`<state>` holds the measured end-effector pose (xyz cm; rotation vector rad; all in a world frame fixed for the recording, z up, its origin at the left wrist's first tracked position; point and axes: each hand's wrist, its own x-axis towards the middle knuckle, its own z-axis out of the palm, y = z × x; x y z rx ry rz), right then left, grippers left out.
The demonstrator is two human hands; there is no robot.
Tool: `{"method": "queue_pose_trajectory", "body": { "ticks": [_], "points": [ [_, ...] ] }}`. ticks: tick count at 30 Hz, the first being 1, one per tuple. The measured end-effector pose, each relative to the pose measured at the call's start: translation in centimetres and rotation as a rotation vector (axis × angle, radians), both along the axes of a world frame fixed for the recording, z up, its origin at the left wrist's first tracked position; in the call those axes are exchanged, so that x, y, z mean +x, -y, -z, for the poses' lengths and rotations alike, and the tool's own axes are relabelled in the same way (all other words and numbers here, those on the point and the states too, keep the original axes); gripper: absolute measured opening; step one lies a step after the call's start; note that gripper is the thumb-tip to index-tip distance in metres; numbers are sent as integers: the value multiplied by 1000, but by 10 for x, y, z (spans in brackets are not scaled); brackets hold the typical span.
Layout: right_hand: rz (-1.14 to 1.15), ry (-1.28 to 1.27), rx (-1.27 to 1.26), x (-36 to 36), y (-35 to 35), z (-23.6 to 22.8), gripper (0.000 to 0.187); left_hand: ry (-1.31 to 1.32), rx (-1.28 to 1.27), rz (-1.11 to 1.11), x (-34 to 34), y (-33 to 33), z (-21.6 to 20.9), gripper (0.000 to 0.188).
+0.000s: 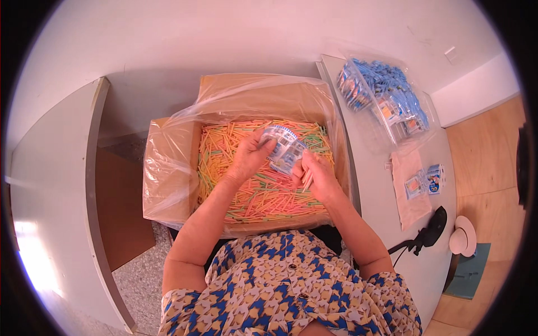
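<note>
A clear plastic packet with blue-and-white printing hangs between my hands over the open cardboard box. My left hand is closed on its left end, thumb on top. At the packet's right edge my right hand has its fingers curled, with several thin pale sticks poking out below them. Whether those fingers also grip the packet, I cannot tell. Beneath both hands lies a thick layer of thin pastel sticks in orange, yellow, pink and green.
Clear plastic lines the cardboard box. On the right-hand table, a clear bin holds many blue printed packets. Nearer me are a pink cloth, a small blue package and a black device. A grey panel stands left.
</note>
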<state>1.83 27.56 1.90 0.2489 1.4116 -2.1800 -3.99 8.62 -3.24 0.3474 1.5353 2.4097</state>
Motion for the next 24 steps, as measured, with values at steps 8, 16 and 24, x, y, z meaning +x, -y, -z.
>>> {"method": "queue_pose_trajectory", "body": {
  "ticks": [8,16,24],
  "points": [
    [-128,-199,863,51,-12,-2,42,-47,-144,90,0,0,-6,17],
    [127,-428,783,27,-20,-40,36,28,-131,224,10,1,-3,22],
    [250,-543,575,-12,3,-80,35,-21,-187,180,13,3,-15,7]
  ]
}}
